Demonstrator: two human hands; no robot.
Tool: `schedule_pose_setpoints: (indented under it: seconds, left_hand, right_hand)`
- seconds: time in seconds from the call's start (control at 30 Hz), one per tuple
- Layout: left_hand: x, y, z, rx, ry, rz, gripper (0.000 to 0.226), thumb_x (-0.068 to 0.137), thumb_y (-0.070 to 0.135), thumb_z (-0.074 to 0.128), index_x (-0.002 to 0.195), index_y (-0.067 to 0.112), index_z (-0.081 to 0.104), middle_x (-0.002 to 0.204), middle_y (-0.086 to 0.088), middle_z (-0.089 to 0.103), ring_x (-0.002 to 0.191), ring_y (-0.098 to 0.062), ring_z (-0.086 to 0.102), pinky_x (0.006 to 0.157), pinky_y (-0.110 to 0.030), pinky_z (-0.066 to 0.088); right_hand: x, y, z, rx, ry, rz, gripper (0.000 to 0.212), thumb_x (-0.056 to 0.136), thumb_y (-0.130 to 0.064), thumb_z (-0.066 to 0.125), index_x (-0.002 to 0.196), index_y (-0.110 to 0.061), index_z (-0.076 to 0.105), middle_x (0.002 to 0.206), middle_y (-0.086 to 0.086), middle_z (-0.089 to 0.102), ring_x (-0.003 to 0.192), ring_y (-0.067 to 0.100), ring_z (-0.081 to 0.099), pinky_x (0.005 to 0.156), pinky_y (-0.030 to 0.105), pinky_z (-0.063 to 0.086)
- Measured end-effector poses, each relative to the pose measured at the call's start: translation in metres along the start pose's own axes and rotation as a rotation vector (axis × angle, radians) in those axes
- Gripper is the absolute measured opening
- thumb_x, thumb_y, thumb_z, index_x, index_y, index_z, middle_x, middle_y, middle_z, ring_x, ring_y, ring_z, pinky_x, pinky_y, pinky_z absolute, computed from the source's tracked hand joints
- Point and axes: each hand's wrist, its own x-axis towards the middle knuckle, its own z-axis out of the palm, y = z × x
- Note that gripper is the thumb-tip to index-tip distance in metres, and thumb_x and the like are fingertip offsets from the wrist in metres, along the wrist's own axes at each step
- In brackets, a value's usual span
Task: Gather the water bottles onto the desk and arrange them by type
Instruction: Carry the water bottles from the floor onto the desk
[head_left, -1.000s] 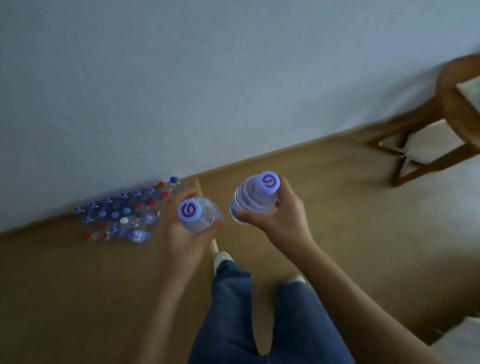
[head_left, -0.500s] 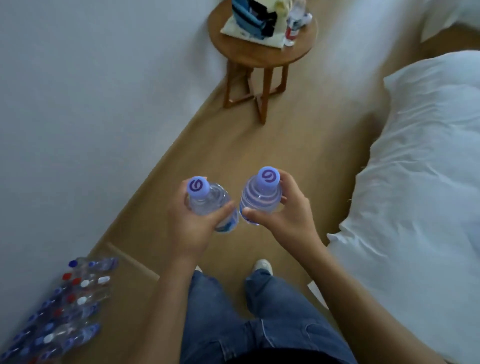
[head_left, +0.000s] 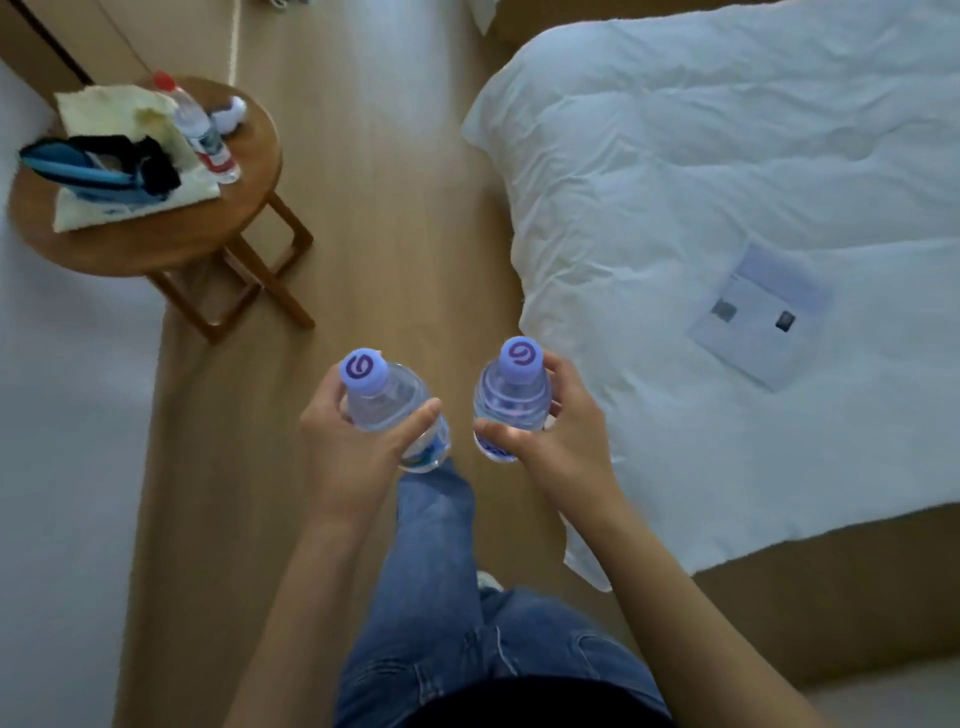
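I carry two small clear water bottles with purple caps, one in each hand, held upright in front of my waist. My left hand (head_left: 348, 447) grips the left bottle (head_left: 387, 402) around its body. My right hand (head_left: 558, 436) grips the right bottle (head_left: 511, 395), thumb across its front. A third bottle (head_left: 200, 130) with a red cap and a red-and-white label stands on the round wooden side table (head_left: 156, 228) at the upper left. No desk is in view.
A bed with a white duvet (head_left: 727, 182) fills the right side, a paper sheet (head_left: 758, 317) lying on it. The side table also bears a cream cloth bag and a blue-and-black pouch (head_left: 98, 171). A strip of wooden floor (head_left: 395, 208) runs between table and bed.
My view has swung away from the pile of bottles by the wall toward the bed and side table. Both hands keep their grip on the bottles.
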Motion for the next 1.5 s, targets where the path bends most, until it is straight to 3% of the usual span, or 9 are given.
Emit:
schedule_pose_setpoints:
  seconds: [0.17,0.37,0.5,0.67,0.9,1.13,1.3,1.5]
  left_hand:
    - [0.108,0.002,0.04,-0.01,-0.116,0.005,0.048,0.061,0.015,0.093,0.091,0.037,0.064,0.085,0.027,0.07,0.077,0.006,0.066,0.067,-0.009,0.05]
    - [0.262,0.024,0.071,-0.005,-0.246,0.042,0.05,0.057,0.03,0.091,0.099,0.033,0.066,0.09,0.018,0.072,0.08,0.001,0.069,0.069,-0.012,0.054]
    - [0.348,0.046,0.09,0.017,-0.263,0.092,0.049,0.056,0.035,0.091,0.097,0.039,0.065,0.091,0.017,0.072,0.082,-0.002,0.069,0.072,-0.019,0.057]
    - [0.45,0.059,0.122,0.051,-0.245,0.102,0.051,0.058,0.034,0.095,0.098,0.041,0.065,0.092,0.015,0.071,0.086,-0.01,0.07,0.078,-0.033,0.058]
    - [0.592,0.073,0.189,0.006,-0.181,0.07,0.046,0.062,0.024,0.094,0.091,0.046,0.065,0.088,0.018,0.072,0.08,-0.001,0.069,0.07,-0.017,0.056]
    - [0.744,0.114,0.249,0.01,-0.055,0.054,0.048,0.059,0.027,0.094,0.094,0.041,0.065,0.09,0.018,0.072,0.083,-0.004,0.07,0.071,-0.019,0.057]
    - [0.832,0.133,0.268,0.004,0.032,0.054,0.047,0.06,0.022,0.094,0.093,0.04,0.065,0.085,0.025,0.071,0.076,0.005,0.067,0.064,-0.009,0.05]
    - [0.962,0.133,0.285,-0.002,0.059,0.053,0.048,0.062,0.014,0.093,0.084,0.046,0.065,0.079,0.025,0.07,0.071,0.006,0.065,0.064,-0.008,0.05]
  right_hand:
    - [0.095,-0.005,0.001,0.015,0.119,0.062,0.062,0.062,-0.028,0.089,0.112,-0.04,0.055,0.106,-0.013,0.068,0.097,0.01,0.067,0.088,0.034,0.057]
    - [0.235,-0.037,0.017,0.067,0.203,0.097,0.058,0.068,-0.022,0.089,0.11,-0.042,0.054,0.101,-0.035,0.062,0.099,-0.005,0.062,0.08,0.008,0.049]
    - [0.313,-0.056,0.022,0.062,0.239,0.094,0.065,0.066,-0.027,0.09,0.121,-0.03,0.057,0.107,-0.02,0.067,0.099,-0.001,0.064,0.087,0.017,0.052]
    - [0.418,-0.073,0.024,0.061,0.27,0.099,0.069,0.059,-0.034,0.087,0.122,-0.03,0.059,0.111,-0.011,0.069,0.1,0.006,0.067,0.091,0.033,0.056]
    - [0.596,-0.093,0.014,0.032,0.153,0.079,0.068,0.063,-0.016,0.092,0.122,-0.024,0.06,0.109,-0.011,0.07,0.099,0.004,0.067,0.093,0.036,0.054]
    - [0.788,-0.144,-0.004,-0.033,0.012,-0.041,0.065,0.066,-0.021,0.091,0.12,-0.03,0.056,0.107,-0.023,0.065,0.1,-0.001,0.063,0.092,0.026,0.054]
    - [0.895,-0.172,0.001,-0.048,-0.01,-0.102,0.065,0.066,-0.025,0.091,0.121,-0.026,0.058,0.106,-0.02,0.066,0.099,0.003,0.064,0.089,0.028,0.054]
    - [1.018,-0.191,0.039,0.001,-0.033,-0.079,0.065,0.067,-0.02,0.091,0.123,-0.024,0.058,0.107,-0.017,0.068,0.098,0.002,0.066,0.085,0.02,0.055]
